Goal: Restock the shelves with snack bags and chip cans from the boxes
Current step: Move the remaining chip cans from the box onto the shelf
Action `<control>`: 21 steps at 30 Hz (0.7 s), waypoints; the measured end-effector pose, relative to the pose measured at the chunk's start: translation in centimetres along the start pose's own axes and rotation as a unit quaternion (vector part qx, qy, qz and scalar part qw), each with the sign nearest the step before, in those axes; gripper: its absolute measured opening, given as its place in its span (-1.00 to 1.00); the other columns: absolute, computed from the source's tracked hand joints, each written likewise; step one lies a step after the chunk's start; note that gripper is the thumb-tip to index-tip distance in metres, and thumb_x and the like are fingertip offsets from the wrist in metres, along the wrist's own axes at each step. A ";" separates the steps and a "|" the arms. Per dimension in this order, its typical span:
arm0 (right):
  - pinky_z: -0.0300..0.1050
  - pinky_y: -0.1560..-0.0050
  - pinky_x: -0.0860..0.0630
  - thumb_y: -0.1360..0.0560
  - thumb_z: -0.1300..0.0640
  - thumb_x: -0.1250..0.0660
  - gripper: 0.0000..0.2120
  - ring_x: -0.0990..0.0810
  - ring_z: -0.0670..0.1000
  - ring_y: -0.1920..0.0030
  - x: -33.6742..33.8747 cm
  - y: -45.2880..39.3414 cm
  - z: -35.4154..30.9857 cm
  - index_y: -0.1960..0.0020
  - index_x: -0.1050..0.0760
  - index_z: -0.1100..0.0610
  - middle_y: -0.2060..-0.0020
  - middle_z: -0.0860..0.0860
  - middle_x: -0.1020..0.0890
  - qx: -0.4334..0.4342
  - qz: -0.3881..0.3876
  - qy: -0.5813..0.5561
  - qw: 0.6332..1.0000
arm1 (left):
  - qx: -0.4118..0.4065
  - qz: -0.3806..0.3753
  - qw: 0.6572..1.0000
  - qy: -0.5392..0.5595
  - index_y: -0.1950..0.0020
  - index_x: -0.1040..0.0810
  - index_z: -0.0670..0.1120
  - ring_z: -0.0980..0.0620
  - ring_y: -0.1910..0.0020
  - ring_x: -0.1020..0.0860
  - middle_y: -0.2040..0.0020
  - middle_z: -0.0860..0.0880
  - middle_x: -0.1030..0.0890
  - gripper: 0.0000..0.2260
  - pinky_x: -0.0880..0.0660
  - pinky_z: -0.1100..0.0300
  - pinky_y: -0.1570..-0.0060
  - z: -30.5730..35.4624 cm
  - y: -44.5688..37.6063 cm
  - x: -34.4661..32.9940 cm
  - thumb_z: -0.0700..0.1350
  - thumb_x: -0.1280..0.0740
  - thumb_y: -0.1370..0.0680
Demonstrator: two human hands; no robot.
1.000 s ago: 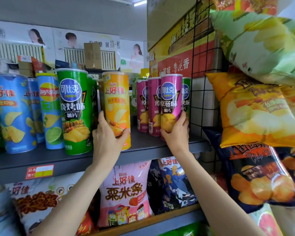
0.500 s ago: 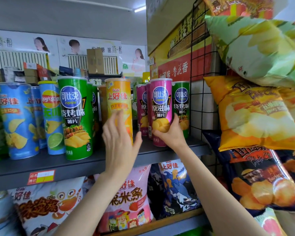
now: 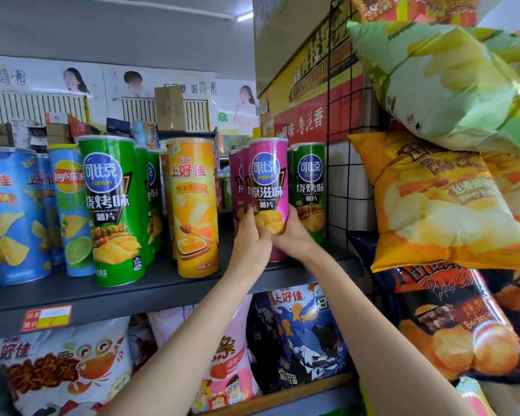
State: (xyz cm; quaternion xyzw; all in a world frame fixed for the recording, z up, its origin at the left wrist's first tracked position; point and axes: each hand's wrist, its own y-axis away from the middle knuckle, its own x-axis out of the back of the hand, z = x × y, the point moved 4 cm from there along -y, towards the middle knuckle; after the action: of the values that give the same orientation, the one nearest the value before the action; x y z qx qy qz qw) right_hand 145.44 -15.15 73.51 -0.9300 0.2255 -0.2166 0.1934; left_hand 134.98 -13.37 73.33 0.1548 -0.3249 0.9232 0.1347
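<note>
A pink chip can (image 3: pixel 269 181) stands upright on the grey shelf (image 3: pixel 126 295), in front of other pink cans. My right hand (image 3: pixel 294 235) grips its lower right side. My left hand (image 3: pixel 251 238) holds its lower left side, fingers wrapped on the can. An orange chip can (image 3: pixel 192 205) stands free to the left. Green chip cans (image 3: pixel 111 205) and blue chip cans (image 3: pixel 12 214) line the shelf further left. Another green can (image 3: pixel 309 187) stands right of the pink one.
A black wire grid (image 3: pixel 339 175) bounds the shelf on the right, with big chip bags (image 3: pixel 442 202) hanging in front of it. Snack bags (image 3: pixel 303 334) fill the lower shelf. A yellow price tag (image 3: pixel 47 318) sits on the shelf edge.
My left hand let go of the orange can and moved right onto the pink can. The pink can shifted left with my right hand still on it.
</note>
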 end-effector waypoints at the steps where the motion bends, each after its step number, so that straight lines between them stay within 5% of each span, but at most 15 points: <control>1: -0.10 -0.28 -0.39 -0.37 0.16 -0.49 -0.14 -0.47 0.02 -0.24 0.1 0.1 -0.1 -0.49 -0.03 0.11 -0.25 0.05 -0.48 0.004 0.000 0.004 1.000 | -0.004 0.006 1.000 -0.003 -0.54 -0.07 -0.09 -0.05 -0.46 -0.21 -0.50 -0.07 -0.20 -0.52 -0.16 0.04 -0.44 -0.1 0.1 0.1 -0.14 -0.10 -0.63; 10: -0.11 -0.17 -0.39 -0.38 0.12 -0.48 -0.30 -0.43 0.13 -0.26 0.1 2.3 0.3 -0.40 -0.22 0.21 -0.25 0.16 -0.44 0.047 0.113 0.119 0.985 | -0.074 0.057 0.994 -0.055 -0.51 -0.12 -0.08 -0.05 -0.38 -0.33 -0.46 -0.09 -0.27 -0.50 -0.31 0.15 -0.28 -0.2 1.6 0.3 -0.21 -0.18 -0.59; 15: -0.10 -0.18 -0.38 -0.38 0.14 -0.47 -0.33 -0.42 0.13 -0.25 -0.2 2.8 0.3 -0.39 -0.23 0.19 -0.24 0.16 -0.45 0.056 0.124 0.123 0.983 | -0.095 0.079 0.989 -0.080 -0.50 -0.15 -0.10 -0.02 -0.39 -0.31 -0.45 -0.08 -0.27 -0.49 -0.20 0.38 -0.16 -0.1 2.5 0.1 -0.26 -0.20 -0.57; 21: 0.09 -0.22 -0.39 -0.35 0.10 -0.49 -0.24 -0.37 0.20 -0.24 -0.5 4.9 -1.4 -0.42 -0.20 0.22 -0.25 0.18 -0.36 0.156 0.223 0.199 0.942 | -0.239 0.185 0.950 -0.082 -0.29 -0.38 -0.18 -0.01 -0.19 -0.45 -0.19 -0.05 -0.41 -0.62 -0.41 0.19 -0.21 1.0 5.2 2.6 -0.23 -0.14 -0.47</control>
State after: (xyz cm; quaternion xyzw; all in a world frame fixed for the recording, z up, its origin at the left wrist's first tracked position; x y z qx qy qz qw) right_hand 142.71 -19.35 72.26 -0.7520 0.4242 -0.3809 0.3308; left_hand 130.99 -17.49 72.14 0.1307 -0.5692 0.8111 -0.0329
